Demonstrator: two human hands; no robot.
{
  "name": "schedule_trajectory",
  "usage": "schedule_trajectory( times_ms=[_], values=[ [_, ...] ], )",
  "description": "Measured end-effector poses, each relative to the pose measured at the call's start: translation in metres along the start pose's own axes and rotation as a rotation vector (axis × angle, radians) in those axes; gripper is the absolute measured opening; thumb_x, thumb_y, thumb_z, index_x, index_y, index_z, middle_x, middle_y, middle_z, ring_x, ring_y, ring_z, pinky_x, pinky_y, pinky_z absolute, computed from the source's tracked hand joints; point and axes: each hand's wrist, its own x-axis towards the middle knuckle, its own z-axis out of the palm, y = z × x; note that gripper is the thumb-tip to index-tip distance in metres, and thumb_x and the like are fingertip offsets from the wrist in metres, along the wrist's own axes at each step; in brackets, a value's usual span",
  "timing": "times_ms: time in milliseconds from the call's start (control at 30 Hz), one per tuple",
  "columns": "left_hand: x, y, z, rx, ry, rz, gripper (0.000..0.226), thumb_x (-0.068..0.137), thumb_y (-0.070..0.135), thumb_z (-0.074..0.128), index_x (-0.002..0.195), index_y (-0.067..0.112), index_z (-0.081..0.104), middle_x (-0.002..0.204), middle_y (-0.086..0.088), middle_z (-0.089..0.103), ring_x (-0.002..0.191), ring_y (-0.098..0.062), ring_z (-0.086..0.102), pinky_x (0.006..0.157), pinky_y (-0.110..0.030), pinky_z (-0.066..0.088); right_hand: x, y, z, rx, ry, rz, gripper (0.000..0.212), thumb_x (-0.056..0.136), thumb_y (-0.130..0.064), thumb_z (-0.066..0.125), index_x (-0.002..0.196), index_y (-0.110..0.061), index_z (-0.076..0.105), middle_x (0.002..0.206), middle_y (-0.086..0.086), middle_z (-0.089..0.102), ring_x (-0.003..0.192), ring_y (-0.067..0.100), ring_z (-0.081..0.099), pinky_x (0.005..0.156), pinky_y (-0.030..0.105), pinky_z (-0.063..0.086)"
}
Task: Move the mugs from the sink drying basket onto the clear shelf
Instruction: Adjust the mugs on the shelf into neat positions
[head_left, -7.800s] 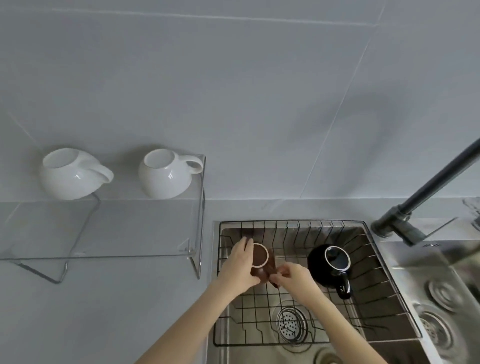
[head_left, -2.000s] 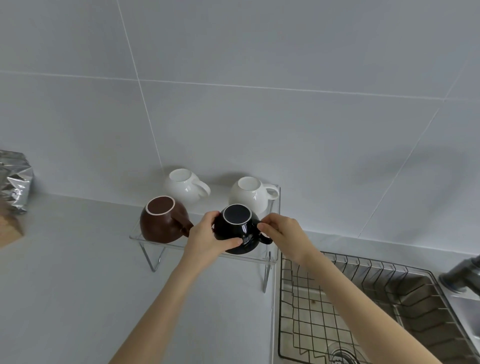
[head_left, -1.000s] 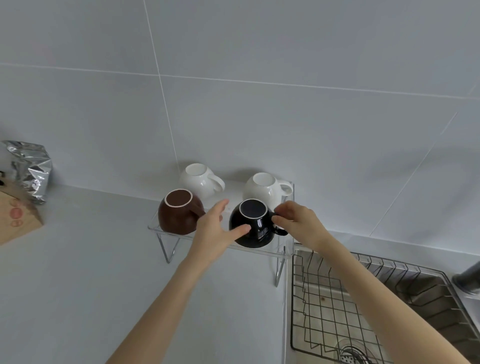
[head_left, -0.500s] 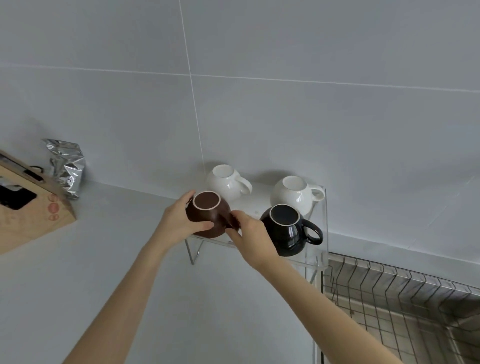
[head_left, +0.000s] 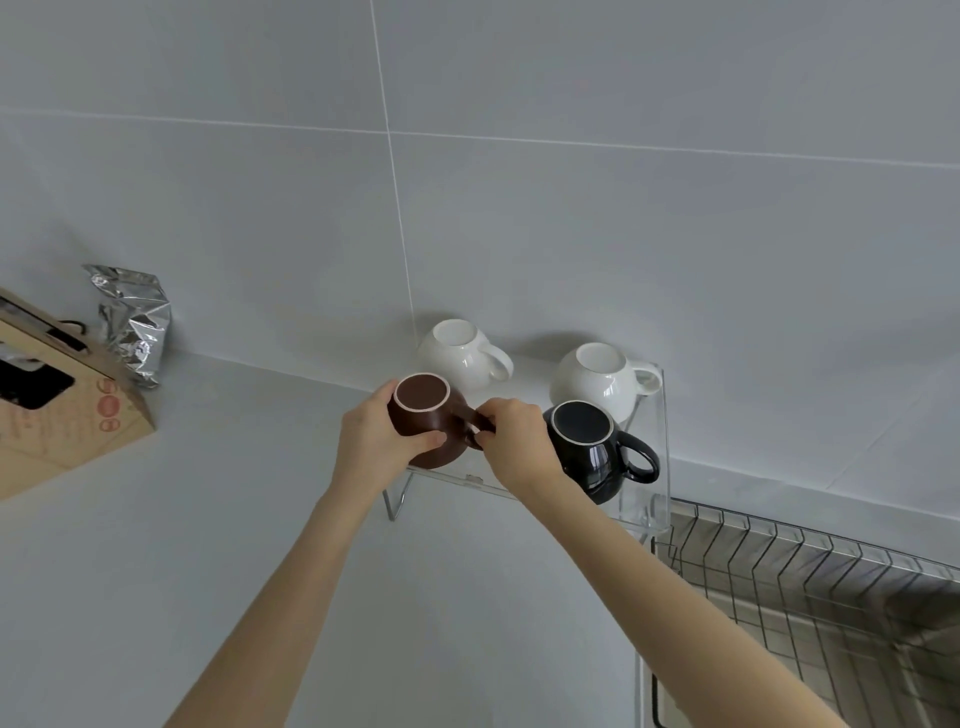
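Four mugs stand upside down on the clear shelf. At the front left is a brown mug: my left hand wraps its body and my right hand pinches its handle. The black mug sits at the front right, handle pointing right, with no hand on it. Two white mugs, one at the back left and one at the back right, stand behind. The wire drying basket in the sink at lower right shows no mugs in its visible part.
A brown cardboard box and a crumpled silver foil bag sit on the grey counter at the left, against the tiled wall. Bare counter lies in front of the shelf.
Both hands let go of the black mug on the shelf's front right and moved left onto the brown mug. The view has swung left.
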Motion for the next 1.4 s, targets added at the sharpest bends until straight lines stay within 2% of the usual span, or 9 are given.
schedule_trajectory(
  times_ms=[100,300,500,667,767,867,1067,1233,1400],
  values=[
    [0.001,0.0,0.001,0.034,0.01,-0.012,0.06,0.057,0.015,0.083,0.112,0.014,0.058,0.105,-0.005,0.069,0.095,-0.02,0.058,0.08,-0.022,0.038,0.003,-0.001,0.001,-0.002,0.002,0.019,0.019,0.084,0.004,0.047,0.091,0.003,0.064,0.091,0.023,0.068,0.073,0.032,0.054,0.062,0.035,0.042],
    [-0.001,0.003,0.0,0.034,0.001,-0.038,0.065,0.057,0.014,0.083,0.116,0.012,0.056,0.112,-0.008,0.067,0.102,-0.023,0.058,0.082,-0.021,0.038,0.002,0.0,0.003,-0.039,0.011,0.012,0.019,0.085,0.003,0.046,0.093,0.003,0.063,0.093,0.023,0.068,0.082,0.035,0.058,0.065,0.035,0.042],
    [0.002,0.005,-0.003,0.112,-0.038,-0.084,0.066,0.058,0.017,0.083,0.116,0.009,0.053,0.113,-0.01,0.066,0.108,-0.028,0.057,0.083,-0.026,0.04,-0.005,-0.002,-0.016,-0.052,-0.114,-0.033,0.031,0.089,-0.004,0.046,0.119,0.0,0.051,0.115,0.024,0.061,0.105,0.039,0.055,0.088,0.042,0.046],
    [0.01,0.027,0.004,0.285,-0.095,-0.067,0.063,0.065,0.022,0.077,0.116,-0.001,0.046,0.12,-0.017,0.05,0.119,-0.034,0.043,0.092,-0.036,0.037,-0.011,0.022,-0.073,0.232,0.223,-0.102,0.032,0.091,-0.007,0.043,0.12,-0.008,0.057,0.117,0.012,0.066,0.108,0.025,0.06,0.087,0.016,0.041],
    [0.014,0.06,0.022,0.244,-0.055,0.096,0.061,0.075,0.023,0.068,0.126,0.004,0.042,0.132,-0.014,0.044,0.125,-0.03,0.04,0.097,-0.033,0.033,-0.001,0.056,-0.104,0.273,0.393,0.0,0.03,0.09,-0.002,0.042,0.111,-0.006,0.062,0.11,0.013,0.07,0.105,0.026,0.062,0.089,0.023,0.044],
    [0.023,0.088,0.047,0.198,-0.158,0.165,0.053,0.081,0.026,0.062,0.128,0.007,0.046,0.136,-0.012,0.049,0.127,-0.028,0.042,0.102,-0.033,0.033,0.012,0.094,-0.117,0.178,0.401,0.113,0.03,0.09,0.001,0.041,0.112,-0.001,0.062,0.114,0.018,0.068,0.107,0.031,0.06,0.085,0.019,0.04],
    [0.048,0.107,0.099,0.159,-0.367,0.078,0.051,0.079,0.031,0.065,0.119,0.001,0.054,0.119,-0.02,0.06,0.112,-0.029,0.054,0.09,-0.032,0.038,0.029,0.133,-0.105,0.071,0.225,0.168,0.041,0.087,0.004,0.042,0.126,-0.005,0.052,0.128,0.016,0.059,0.117,0.031,0.054,0.093,0.02,0.035],
    [0.053,0.105,0.127,0.116,-0.387,0.04,0.031,0.068,0.031,0.074,0.065,0.01,0.052,0.063,0.001,0.049,0.072,-0.023,0.051,0.052,-0.026,0.031,0.038,0.142,-0.104,0.039,0.209,0.146,0.038,0.086,0.001,0.047,0.123,-0.006,0.055,0.119,0.017,0.065,0.109,0.033,0.056,0.091,0.03,0.041],
    [0.055,0.106,0.135,0.095,-0.392,0.036,0.031,0.068,0.027,0.075,0.078,0.002,0.058,0.075,-0.005,0.058,0.075,-0.023,0.053,0.059,-0.023,0.037,0.038,0.143,-0.107,0.001,0.218,0.105,0.025,0.081,0.003,0.047,0.1,0.004,0.063,0.092,0.028,0.068,0.089,0.042,0.057,0.079,0.044,0.047]
  ],
)
